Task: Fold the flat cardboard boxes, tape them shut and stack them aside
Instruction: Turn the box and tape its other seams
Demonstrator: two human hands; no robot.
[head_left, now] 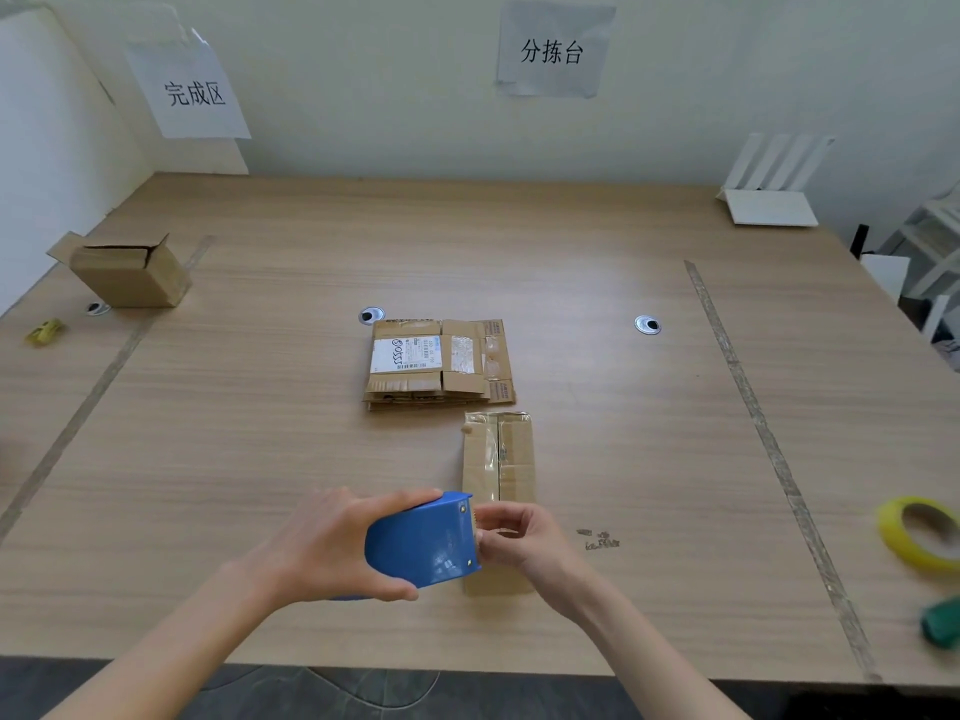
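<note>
The folded box (pixel 497 459) is laid lengthwise on the wooden bench (pixel 260 459), near the front edge and just right of centre, with clear tape seen along its top seam. Its near end is hidden behind the hands. A blue tape dispenser (pixel 423 540) is held above that near end. The left hand (pixel 324 545) is wrapped around the dispenser body, fingers curled over the top and thumb underneath. The right hand (pixel 511 535) is placed at the dispenser's cutting end, with fingers curled in a pinching grip there; whether tape is actually held between them cannot be told.

A stack of flat boxes (pixel 439 363) is set just behind the folded box, close to it, a white shipping label showing on the top piece. A second assembled box (pixel 130 272), its top flaps partly open, is stood at the far left of the bench beneath a paper sign (pixel 192 90) fixed to the wall. Another sign (pixel 553 52) is fixed above the bench centre. A yellow tape roll (pixel 919 532) is seen at the right edge, with a green object (pixel 943 621) in front of it.
</note>
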